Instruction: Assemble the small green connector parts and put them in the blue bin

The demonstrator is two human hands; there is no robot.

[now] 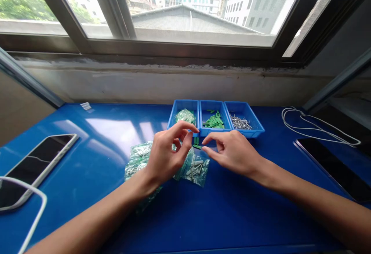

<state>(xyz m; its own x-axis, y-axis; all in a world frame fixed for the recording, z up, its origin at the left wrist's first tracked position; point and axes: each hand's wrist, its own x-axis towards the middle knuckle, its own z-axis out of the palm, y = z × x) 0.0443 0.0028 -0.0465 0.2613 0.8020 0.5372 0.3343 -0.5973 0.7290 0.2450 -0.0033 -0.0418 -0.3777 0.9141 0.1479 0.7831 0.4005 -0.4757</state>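
My left hand is held over the packed bags, its thumb and index finger curved with a gap between the tips. Opposite it, my right hand has its thumb and index tips slightly apart. Those tips are close to the right end of a small green plastic plug; whether they touch it is unclear. More green plugs lie just behind that one. Under and beside my left hand are clear zip bags with pale and metal pieces inside. One small bag of screws and plugs lies in front of the loose plugs.
Three joined blue bins hold clear bags, green plugs and metal screws. A phone and white cable lie left; another phone and a coiled cable lie right. A window backs the blue table.
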